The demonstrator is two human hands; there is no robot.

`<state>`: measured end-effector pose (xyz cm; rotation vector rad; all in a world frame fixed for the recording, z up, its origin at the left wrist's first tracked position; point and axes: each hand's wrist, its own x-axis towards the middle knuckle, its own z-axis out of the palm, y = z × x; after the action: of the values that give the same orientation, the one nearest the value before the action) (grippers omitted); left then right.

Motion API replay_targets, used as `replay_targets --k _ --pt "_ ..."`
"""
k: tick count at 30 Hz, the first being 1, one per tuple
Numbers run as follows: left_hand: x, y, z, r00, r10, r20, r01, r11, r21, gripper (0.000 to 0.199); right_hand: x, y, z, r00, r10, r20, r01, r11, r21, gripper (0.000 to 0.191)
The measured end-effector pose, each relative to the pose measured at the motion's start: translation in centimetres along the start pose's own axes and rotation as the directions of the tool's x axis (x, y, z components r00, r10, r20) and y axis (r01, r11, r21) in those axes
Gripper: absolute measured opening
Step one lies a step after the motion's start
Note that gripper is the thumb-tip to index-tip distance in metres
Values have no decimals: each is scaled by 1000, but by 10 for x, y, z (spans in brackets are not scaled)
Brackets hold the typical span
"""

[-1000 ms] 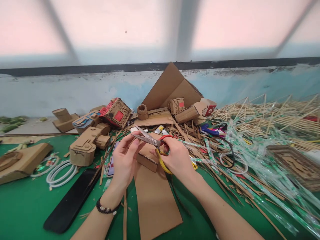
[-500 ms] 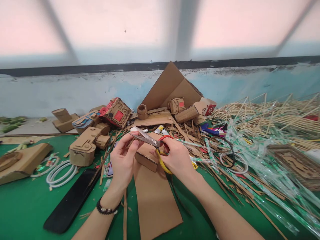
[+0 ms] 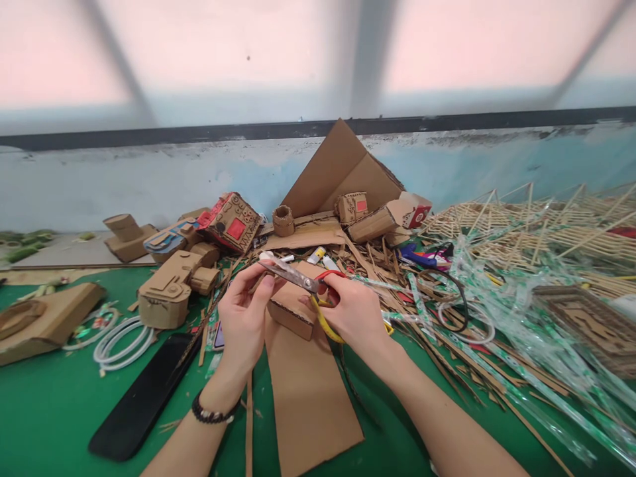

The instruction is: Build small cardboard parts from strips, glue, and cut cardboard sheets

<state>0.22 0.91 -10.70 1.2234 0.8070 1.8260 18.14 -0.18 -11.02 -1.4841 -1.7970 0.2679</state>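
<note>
Clock directions are taken from the pivot of the red-and-yellow-handled scissors [image 3: 310,285], 12 o'clock pointing toward the wall [image 3: 149,179]. The right hand [image 3: 355,308] is clamped on the scissor handles, with the blades pointing to 10 o'clock and nearly together. The left hand [image 3: 247,311] is positioned at the blade tips, fingers curled and thumb facing the index finger; whether they pinch a small piece cannot be determined, as the blades and fingers obstruct the view. Below the scissors, near 6 o'clock, a cardboard box [image 3: 292,319] rests on a flat cardboard sheet [image 3: 315,397]. A cardboard camera model [image 3: 166,291] stands at 9 o'clock; a black elongated panel [image 3: 142,404] lies at 8 o'clock. A folded cardboard panel [image 3: 322,165] leans against the wall between 12 and 1 o'clock. Clear plastic strips [image 3: 531,351] occupy the area between 3 and 4 o'clock.
</note>
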Motion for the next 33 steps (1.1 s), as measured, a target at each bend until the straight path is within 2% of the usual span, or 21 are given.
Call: replay_targets --k 10,12,14,17,19,20,22,24,26,28,30,33 --pt "1 4 2 999 -33 5 33 999 -3 18 0 7 8 999 32 -44 -35 997 -69 39" --pt "1 6 3 998 -57 16 57 998 2 18 1 8 8 996 77 -35 -76 997 26 40" --pt "1 8 4 994 -107 36 108 994 -20 19 3 7 6 992 124 -6 -119 965 234 44" --pt "1 10 6 973 -215 80 222 971 -87 24 7 5 0 977 180 112 -211 804 556 54" --pt "1 10 6 957 -271 105 282 953 -114 29 11 9 -7 966 188 179 -259 734 627 57" --pt "1 11 7 950 -290 112 303 945 -120 31 14 13 -12 964 196 179 -265 748 608 57" --pt "1 11 7 941 -317 117 331 936 -123 36 20 27 -23 971 220 90 -237 861 450 50" --pt "1 11 7 935 -335 117 348 930 -116 40 26 45 -34 956 291 -38 -287 953 94 37" --pt "1 11 7 931 -345 119 357 929 -102 43 29 63 -43 935 345 -84 -355 897 -262 26" --pt "0 11 6 928 -351 128 363 928 -89 43 30 79 -46 931 364 -7 -329 831 -448 25" --pt "0 11 6 926 -353 137 365 928 -78 44 28 90 -46 925 375 63 -285 792 -541 25" --pt "-1 11 6 923 -354 150 367 928 -65 45 25 97 -43 920 383 84 -268 769 -581 20"
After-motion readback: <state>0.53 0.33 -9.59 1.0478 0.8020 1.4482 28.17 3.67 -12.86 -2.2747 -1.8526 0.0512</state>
